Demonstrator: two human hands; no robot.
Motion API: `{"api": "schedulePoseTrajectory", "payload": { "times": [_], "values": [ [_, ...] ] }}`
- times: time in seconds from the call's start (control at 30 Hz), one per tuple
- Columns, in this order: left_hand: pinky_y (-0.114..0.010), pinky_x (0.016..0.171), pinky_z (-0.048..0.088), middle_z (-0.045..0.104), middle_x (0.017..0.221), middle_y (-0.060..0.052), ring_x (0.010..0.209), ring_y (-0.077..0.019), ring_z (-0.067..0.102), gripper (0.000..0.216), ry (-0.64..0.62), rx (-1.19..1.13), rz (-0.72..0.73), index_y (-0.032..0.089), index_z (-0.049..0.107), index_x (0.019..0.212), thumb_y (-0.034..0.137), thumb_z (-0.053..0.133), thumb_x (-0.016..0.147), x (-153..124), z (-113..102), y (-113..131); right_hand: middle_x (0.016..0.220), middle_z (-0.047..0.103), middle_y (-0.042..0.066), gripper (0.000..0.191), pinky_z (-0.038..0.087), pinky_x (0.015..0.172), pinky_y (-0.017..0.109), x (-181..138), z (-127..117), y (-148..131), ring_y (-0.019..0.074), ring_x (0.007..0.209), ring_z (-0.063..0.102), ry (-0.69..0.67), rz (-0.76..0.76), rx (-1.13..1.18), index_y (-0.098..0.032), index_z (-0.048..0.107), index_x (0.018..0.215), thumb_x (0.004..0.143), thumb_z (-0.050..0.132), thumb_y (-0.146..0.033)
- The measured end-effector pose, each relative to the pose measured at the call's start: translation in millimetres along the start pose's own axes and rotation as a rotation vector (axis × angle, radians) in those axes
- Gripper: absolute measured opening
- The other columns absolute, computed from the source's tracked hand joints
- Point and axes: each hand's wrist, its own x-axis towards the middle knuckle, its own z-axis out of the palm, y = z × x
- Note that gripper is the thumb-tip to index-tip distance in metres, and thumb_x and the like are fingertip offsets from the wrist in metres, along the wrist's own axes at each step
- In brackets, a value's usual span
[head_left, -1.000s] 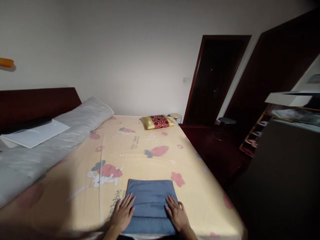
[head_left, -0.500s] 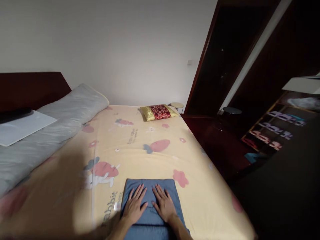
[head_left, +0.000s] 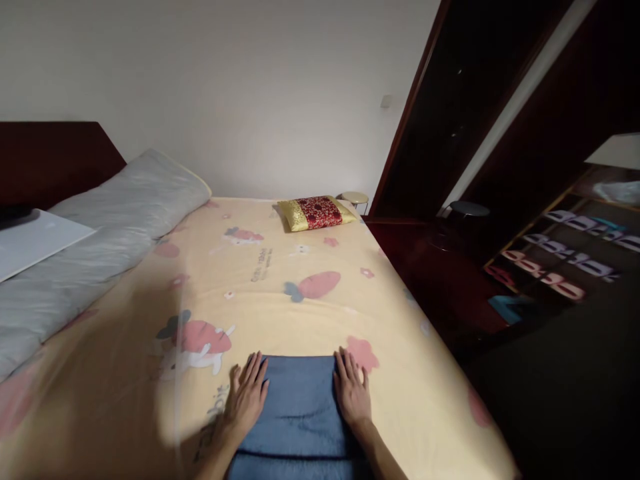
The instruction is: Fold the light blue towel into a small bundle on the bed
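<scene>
A folded blue cloth [head_left: 303, 393] lies flat on the bed at the bottom middle, a dark crease running across it near the lower edge. My left hand [head_left: 249, 393] rests along its left side, fingers stretched out toward the far left corner. On the opposite side, my right hand [head_left: 353, 390] lies with fingers extended at the far right corner. Both palms face down, and neither hand grips anything. The cloth's near end runs out of view.
The bed's yellow carrot-print sheet [head_left: 310, 323] surrounds the cloth. At the far end sits a red-and-gold pillow [head_left: 317, 213]. A grey quilt [head_left: 130, 200] with a white board [head_left: 45, 240] on it lies left. A shoe rack [head_left: 565, 247] and stools [head_left: 467, 210] stand right.
My hands have moved apart, from the middle of the cloth out to its left and right edges. The camera view has shifted slightly.
</scene>
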Motion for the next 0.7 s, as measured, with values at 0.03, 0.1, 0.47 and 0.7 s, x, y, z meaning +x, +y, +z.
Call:
{"api": "schedulePoseTrajectory", "payload": {
  "times": [0.03,0.1,0.47,0.7],
  "values": [
    [-0.052,0.116,0.018,0.031,0.156,-0.006,0.142,-0.0244,0.031,0.054,-0.011,-0.024,0.045,0.028,0.018,0.15,0.035,0.028,0.097,-0.2,-3.2,8.2,0.157,0.024,0.006,0.055,0.019,0.116,0.053,-3.7,-3.7,-9.4,0.0244,0.145,0.02,-0.021,-0.063,0.032,-0.025,0.019,0.151,0.099,0.021,-0.044],
    [-0.047,0.117,0.02,0.028,0.158,-0.006,0.143,-0.0234,0.029,0.06,-0.074,-0.1,0.206,0.026,0.009,0.151,0.039,0.031,0.097,-0.9,-9.8,25.5,0.158,0.021,0.005,0.058,0.021,0.117,0.05,-12.1,-8.6,-28.6,0.0229,0.146,0.019,-0.115,-0.278,0.113,-0.027,0.012,0.151,0.098,0.025,-0.046],
    [-0.048,0.115,0.025,0.035,0.155,-0.002,0.14,-0.0218,0.036,0.055,-0.108,-0.028,0.139,0.035,0.016,0.149,0.043,0.032,0.097,1.5,-6.2,-9.2,0.155,0.028,0.008,0.055,0.025,0.115,0.053,-0.2,-5.7,-14.1,0.0254,0.143,0.027,-0.095,-0.11,0.04,-0.023,0.029,0.148,0.098,0.025,-0.045],
    [-0.044,0.115,0.027,0.024,0.159,-0.001,0.144,-0.0218,0.028,0.08,-0.168,-0.123,0.375,0.033,0.002,0.15,0.059,0.045,0.088,-6.3,-11.0,18.0,0.158,0.016,0.007,0.073,0.022,0.116,0.053,-17.1,-12.9,-36.6,0.0249,0.146,0.017,-0.277,-0.516,0.184,-0.024,0.008,0.152,0.093,0.035,-0.057]
  ]
}}
